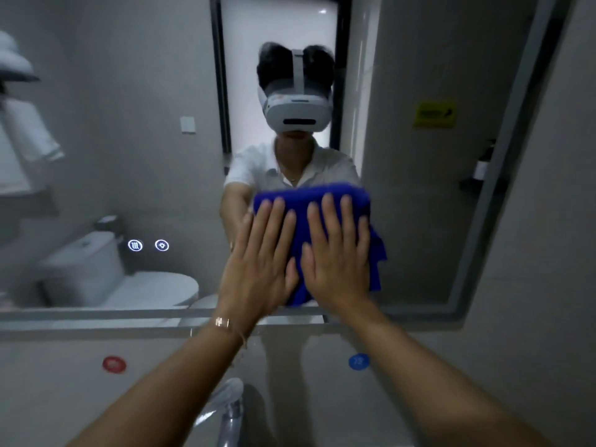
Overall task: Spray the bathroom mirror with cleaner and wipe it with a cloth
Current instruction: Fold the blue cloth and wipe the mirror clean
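Blue cloth lies flat against the mirror, toward 5 o'clock of the glass, just above its lower edge. Left hand and right hand press it side by side, fingers straight, likely to spread even wiping pressure.

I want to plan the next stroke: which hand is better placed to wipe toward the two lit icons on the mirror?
Left. The left hand presses the blue cloth at its left edge, nearer the lit icons; the right hand lies flat farther right.
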Available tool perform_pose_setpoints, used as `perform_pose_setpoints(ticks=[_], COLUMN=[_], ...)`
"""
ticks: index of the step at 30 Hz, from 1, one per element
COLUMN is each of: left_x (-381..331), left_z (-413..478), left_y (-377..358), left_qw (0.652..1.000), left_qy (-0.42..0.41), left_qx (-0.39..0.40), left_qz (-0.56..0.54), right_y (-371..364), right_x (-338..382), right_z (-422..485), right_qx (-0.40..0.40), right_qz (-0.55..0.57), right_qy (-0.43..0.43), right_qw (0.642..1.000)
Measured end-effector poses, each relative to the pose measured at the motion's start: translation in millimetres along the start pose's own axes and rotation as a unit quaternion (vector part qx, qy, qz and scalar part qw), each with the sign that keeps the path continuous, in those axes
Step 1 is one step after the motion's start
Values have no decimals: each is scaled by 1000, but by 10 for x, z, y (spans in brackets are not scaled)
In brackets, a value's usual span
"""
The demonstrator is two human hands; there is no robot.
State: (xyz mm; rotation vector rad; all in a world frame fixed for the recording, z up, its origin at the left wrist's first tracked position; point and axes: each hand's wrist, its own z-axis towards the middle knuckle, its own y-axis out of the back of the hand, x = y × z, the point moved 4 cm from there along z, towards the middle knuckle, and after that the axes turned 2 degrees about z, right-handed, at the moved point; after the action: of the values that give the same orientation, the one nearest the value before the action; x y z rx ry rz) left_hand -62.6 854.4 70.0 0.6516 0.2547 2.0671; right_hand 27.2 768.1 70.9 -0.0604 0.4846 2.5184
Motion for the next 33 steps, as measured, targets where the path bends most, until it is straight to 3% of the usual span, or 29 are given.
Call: perform_pose_setpoints(ticks=[5, 10, 15, 19, 28, 33], left_x=[72, 734, 1143, 848, 18, -245], left_z=[-518, 268, 690, 199, -1293, -1298], left_y=[-113, 305, 608, 366, -335, -475], left_qw=[999, 996, 994, 988, 980, 961], left_qy=[-11, 38, 94, 147, 155, 241], left_qx=[43, -56, -31, -37, 110, 106], left_qz=[24, 54, 43, 14, -58, -83], right_y=[-154, 190, 324, 148, -385, -400], right_x=[305, 419, 614, 727, 850, 692], right_z=[-284, 955, 1629, 1176, -537, -706], right_qx=[20, -8, -22, -39, 49, 41], right_qz=[-27, 10, 13, 27, 20, 55], right_qy=[56, 119, 71, 113, 189, 217], right_qw=[998, 993, 997, 993, 981, 974])
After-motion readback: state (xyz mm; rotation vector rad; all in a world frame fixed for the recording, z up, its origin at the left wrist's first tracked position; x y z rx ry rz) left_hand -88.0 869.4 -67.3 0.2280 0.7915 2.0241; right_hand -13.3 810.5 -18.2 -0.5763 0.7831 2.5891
